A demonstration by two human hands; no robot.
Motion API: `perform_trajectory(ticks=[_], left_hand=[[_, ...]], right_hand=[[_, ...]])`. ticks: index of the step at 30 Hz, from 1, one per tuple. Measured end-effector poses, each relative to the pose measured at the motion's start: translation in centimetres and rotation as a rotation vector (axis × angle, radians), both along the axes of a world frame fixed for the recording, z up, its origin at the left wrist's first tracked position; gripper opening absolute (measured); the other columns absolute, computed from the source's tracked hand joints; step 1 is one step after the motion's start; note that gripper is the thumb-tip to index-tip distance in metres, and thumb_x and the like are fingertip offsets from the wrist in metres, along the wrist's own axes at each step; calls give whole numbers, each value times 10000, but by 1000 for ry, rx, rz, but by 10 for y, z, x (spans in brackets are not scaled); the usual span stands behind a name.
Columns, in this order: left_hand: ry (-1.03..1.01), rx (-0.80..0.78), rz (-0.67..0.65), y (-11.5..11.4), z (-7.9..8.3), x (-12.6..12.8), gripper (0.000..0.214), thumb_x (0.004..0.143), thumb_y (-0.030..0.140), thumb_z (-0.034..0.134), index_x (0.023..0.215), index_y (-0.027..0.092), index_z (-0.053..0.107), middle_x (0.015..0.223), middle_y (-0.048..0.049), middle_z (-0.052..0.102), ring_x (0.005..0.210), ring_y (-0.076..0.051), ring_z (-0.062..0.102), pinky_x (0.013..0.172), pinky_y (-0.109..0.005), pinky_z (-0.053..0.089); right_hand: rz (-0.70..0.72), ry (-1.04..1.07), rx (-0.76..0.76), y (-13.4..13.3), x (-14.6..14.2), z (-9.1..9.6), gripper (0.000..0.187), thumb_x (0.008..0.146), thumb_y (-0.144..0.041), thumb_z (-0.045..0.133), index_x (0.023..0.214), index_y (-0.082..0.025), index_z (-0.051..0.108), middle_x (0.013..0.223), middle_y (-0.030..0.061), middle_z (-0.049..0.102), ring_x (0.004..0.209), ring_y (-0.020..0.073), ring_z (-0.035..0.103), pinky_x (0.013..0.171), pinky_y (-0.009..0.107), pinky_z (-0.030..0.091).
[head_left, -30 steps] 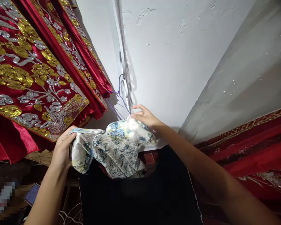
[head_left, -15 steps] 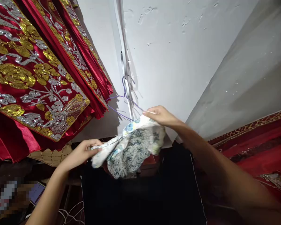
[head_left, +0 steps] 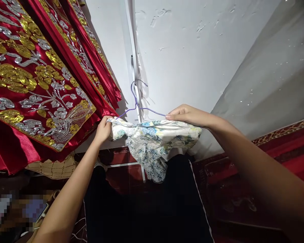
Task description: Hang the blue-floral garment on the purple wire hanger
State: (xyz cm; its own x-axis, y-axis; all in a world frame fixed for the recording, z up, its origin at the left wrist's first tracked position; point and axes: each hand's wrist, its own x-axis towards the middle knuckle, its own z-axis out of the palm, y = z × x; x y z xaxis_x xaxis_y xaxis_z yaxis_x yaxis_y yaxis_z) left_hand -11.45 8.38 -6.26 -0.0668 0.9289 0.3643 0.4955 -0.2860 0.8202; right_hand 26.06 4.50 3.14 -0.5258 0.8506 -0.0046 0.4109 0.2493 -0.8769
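A white floral garment (head_left: 152,138) with blue and yellow blooms is stretched sideways at the purple wire hanger (head_left: 152,110). My left hand (head_left: 102,131) is closed on the garment's left upper corner, close to the hanger's left end. With fingers and thumb pressed together, my right hand (head_left: 186,114) holds the garment's right upper edge against the hanger's right arm. The hanger's hook rests at a narrow metal pole (head_left: 132,44). Below, the garment's lower part hangs bunched in front of my black trousers (head_left: 152,209).
Red satin cloth (head_left: 48,84) with gold and silver sequins hangs on the left. Behind the pole is a white wall (head_left: 182,67). A grey sheet (head_left: 266,84) covers the right side, above red trimmed fabric (head_left: 291,148). White cables (head_left: 79,227) lie at lower left.
The garment has gone from bunched to spread along the hanger. My left hand has moved up and right, and my right hand slightly right and up, over the hanger's arm.
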Motion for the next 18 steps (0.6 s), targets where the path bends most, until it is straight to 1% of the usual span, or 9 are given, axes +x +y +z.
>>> perform_trajectory(ticks=[3,5,6,8,10,12,15,17,18], left_hand=[[-225,-127,-171,3,10,1,311,814,368,591,1046,166,644,876,-73,729,836,-240,671,787,-337,513],[-365,-255,-313,-4,17,-6,335,754,360,683,1033,175,666,799,-53,721,757,-234,683,690,-308,518],[-405,-330,-374,-9,20,-10,318,733,339,717,1003,176,678,772,-43,709,706,-215,673,632,-280,502],[-428,-469,-455,-19,27,-15,254,705,285,754,926,175,696,722,-22,678,592,-161,620,524,-230,446],[-473,-551,-472,-27,36,-13,235,670,236,761,887,166,707,710,-22,671,538,-140,584,478,-221,424],[-555,-560,-476,-34,47,-5,272,673,273,735,916,151,717,767,-61,704,588,-184,633,523,-271,488],[-613,-489,-548,-45,64,7,439,782,482,650,1051,139,701,959,-143,742,778,-295,707,658,-399,561],[-497,-373,-548,-54,68,9,481,810,522,678,1134,167,672,1073,-152,736,869,-299,709,714,-402,560],[-396,-280,-504,-58,66,9,468,795,495,732,1133,178,669,1093,-143,732,897,-280,703,742,-380,554]], right_hand=[[-80,83,-47,-2,10,-9,345,712,-510,836,736,-190,711,683,2,628,592,126,566,568,267,423],[-208,160,-87,-3,20,-24,415,673,-484,863,963,-207,758,883,47,728,736,182,677,641,289,509],[-290,211,-97,-2,26,-33,472,659,-484,870,1019,-201,755,941,69,744,778,201,700,664,302,534],[-458,336,-81,1,34,-50,494,640,-501,877,983,-168,752,921,96,753,766,219,708,658,320,552],[-565,481,-14,8,36,-58,457,638,-527,872,875,-162,731,835,89,742,714,214,695,634,322,551],[-593,612,73,13,27,-52,426,671,-553,845,829,-185,697,795,67,725,715,212,693,644,322,555],[-545,732,186,9,-2,-26,426,777,-610,740,839,-194,673,800,59,716,813,227,713,719,338,571],[-449,735,211,-8,-22,-10,471,849,-645,643,933,-184,688,842,67,726,888,238,716,773,362,576],[-374,717,205,-20,-30,-5,511,879,-671,583,980,-183,695,849,67,729,895,238,715,780,370,578]])
